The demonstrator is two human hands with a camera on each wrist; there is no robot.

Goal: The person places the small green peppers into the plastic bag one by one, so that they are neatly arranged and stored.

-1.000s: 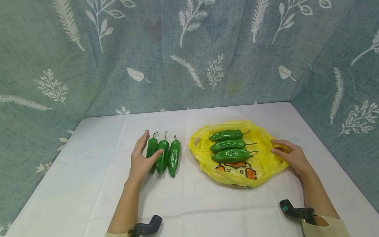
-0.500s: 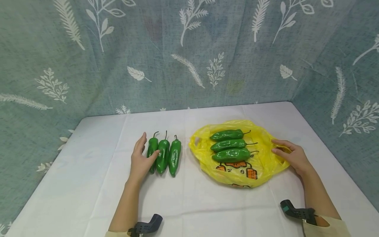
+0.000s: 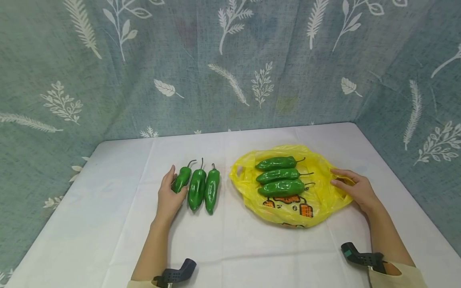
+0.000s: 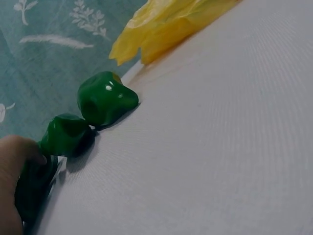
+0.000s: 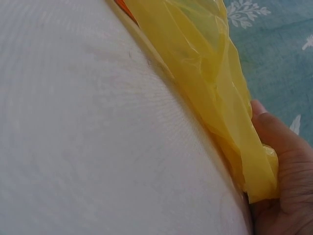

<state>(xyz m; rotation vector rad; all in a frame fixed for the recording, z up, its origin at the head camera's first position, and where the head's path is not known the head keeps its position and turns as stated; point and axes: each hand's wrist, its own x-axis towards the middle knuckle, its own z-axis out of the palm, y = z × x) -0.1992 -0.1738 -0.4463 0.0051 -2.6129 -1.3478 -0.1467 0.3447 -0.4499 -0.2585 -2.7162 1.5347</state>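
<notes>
My left hand [image 3: 169, 198] grips the leftmost green chili pepper [image 3: 183, 179], thumb on its right side and fingers along its left. That pepper tilts a little to the right at its stem end. Just right of it, a middle green pepper [image 3: 197, 189] and another green pepper [image 3: 212, 190] lie side by side on the table. In the left wrist view the hand's thumb [image 4: 22, 152] lies over the dark gripped pepper [image 4: 35, 188]. My right hand [image 3: 358, 191] pinches the right edge of a yellow plastic bag [image 3: 248, 192], its handle part bunched between thumb and fingers.
Three green peppers [image 3: 281, 188] lie in a row on the flattened bag, stems to the right. An orange print [image 3: 306, 211] shows on the bag's front. White cloth covers the table [image 3: 252, 256], and a patterned curtain [image 3: 201, 112] hangs behind it.
My left hand has closed round the leftmost pepper and drawn it slightly left, away from the middle one. The right hand and the bag stay as they were.
</notes>
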